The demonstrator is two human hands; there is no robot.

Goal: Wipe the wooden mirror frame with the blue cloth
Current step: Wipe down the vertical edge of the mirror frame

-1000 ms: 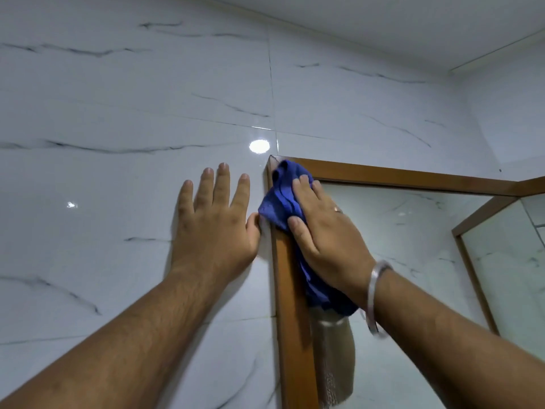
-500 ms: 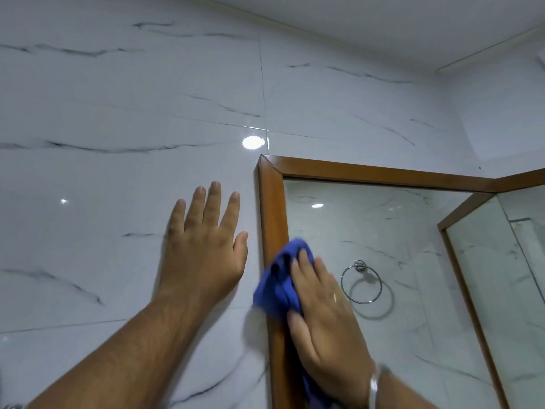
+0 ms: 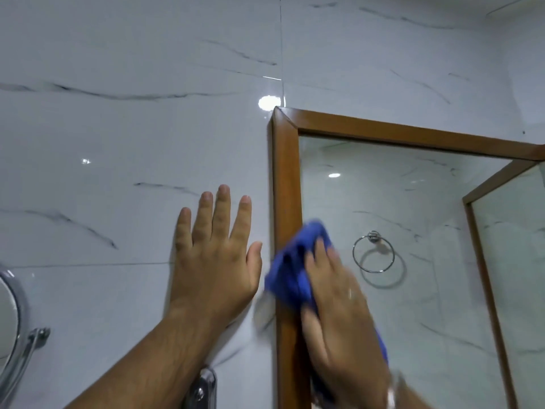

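A wooden mirror frame (image 3: 284,178) hangs on a white marble wall, its top left corner in the middle of the view. My right hand (image 3: 336,314) presses a blue cloth (image 3: 295,270) flat against the frame's left upright, below the corner; hand and cloth are blurred. The cloth bunches above and left of my fingers and trails down under my palm. My left hand (image 3: 215,261) lies flat on the wall tile just left of the frame, fingers spread, holding nothing.
The mirror glass (image 3: 398,216) reflects a chrome towel ring (image 3: 373,252) and a second framed mirror (image 3: 483,261). A round chrome mirror on an arm (image 3: 17,326) juts from the wall at the lower left. A chrome fitting (image 3: 203,385) sits below my left forearm.
My right hand has slid the cloth down the left upright from the top corner. The view has tilted down, bringing the chrome fittings into sight. My left hand stays flat on the wall.
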